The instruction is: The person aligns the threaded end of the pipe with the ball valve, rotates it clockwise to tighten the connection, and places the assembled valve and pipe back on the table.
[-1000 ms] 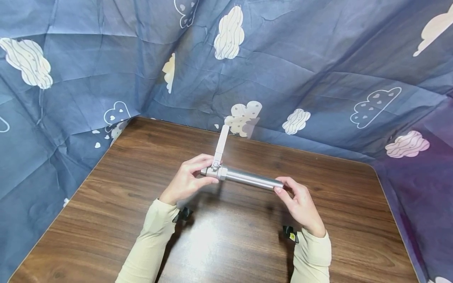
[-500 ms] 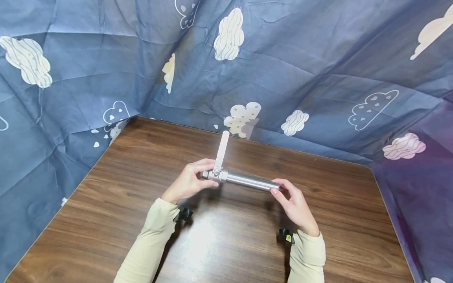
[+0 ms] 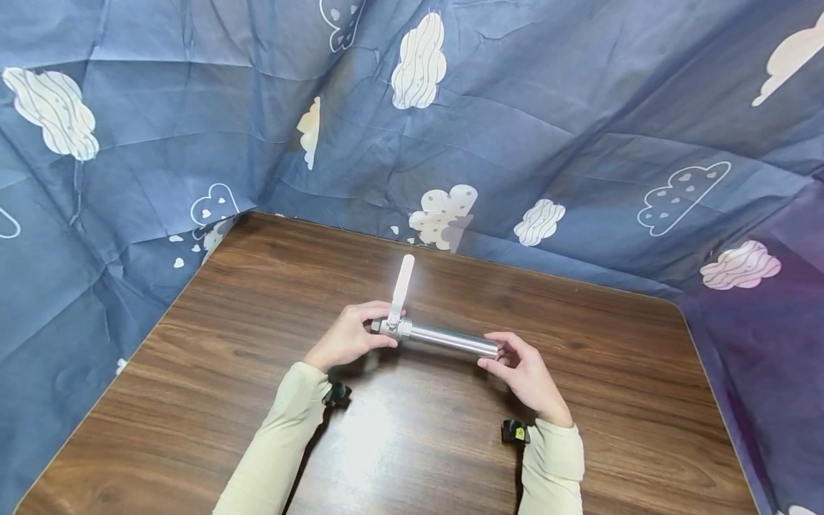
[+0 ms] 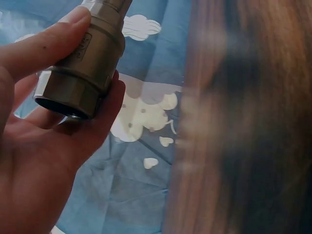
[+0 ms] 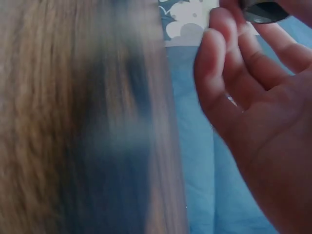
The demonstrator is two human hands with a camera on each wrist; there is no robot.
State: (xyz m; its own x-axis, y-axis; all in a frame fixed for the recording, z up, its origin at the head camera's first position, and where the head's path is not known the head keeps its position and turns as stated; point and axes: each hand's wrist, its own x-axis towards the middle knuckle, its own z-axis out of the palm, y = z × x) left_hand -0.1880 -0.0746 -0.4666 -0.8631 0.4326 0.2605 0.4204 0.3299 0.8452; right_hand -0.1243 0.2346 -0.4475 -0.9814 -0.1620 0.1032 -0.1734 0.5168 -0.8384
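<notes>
A steel ball valve [image 3: 389, 327] with a long silver pipe [image 3: 450, 339] screwed into it is held level above the brown table [image 3: 412, 436]. Its white lever handle [image 3: 403, 281] points up and away. My left hand [image 3: 350, 336] grips the valve body; in the left wrist view the fingers and thumb wrap the hexagonal valve end [image 4: 78, 80]. My right hand [image 3: 518, 368] pinches the pipe's right end, and the pipe end [image 5: 265, 10] shows at the top of the right wrist view above curled fingers [image 5: 219, 53].
Blue cloth with cloud prints [image 3: 515, 129] hangs behind and on both sides of the table. The table's rounded far-right corner [image 3: 672, 304] meets the cloth. Cream sleeves cover both forearms.
Both hands have brought the valve and pipe down and a little nearer to me. The grips are the same, and the lever still points up.
</notes>
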